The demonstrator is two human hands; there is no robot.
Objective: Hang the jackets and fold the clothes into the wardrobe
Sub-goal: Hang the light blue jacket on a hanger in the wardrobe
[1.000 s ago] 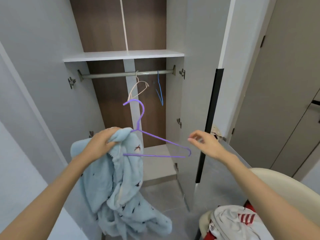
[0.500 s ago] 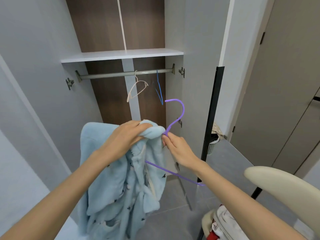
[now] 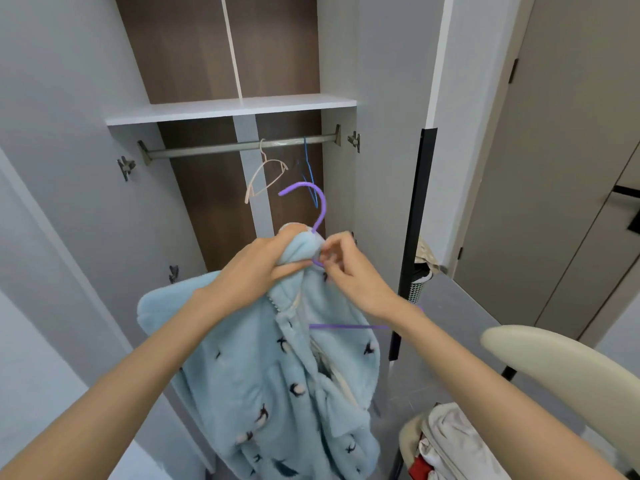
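Left hand (image 3: 256, 268) is gripping the bunched collar of the light blue fleece jacket (image 3: 277, 368), fingers curled round the fabric. Right hand (image 3: 349, 271) is pinching the neck of the purple hanger (image 3: 320, 202) at that collar. The hook is standing below the wardrobe rail (image 3: 225, 148), not touching it. The jacket is hanging well below the rail. A pink hanger (image 3: 265, 176) and a blue hanger (image 3: 309, 171) are hanging on the rail's right half.
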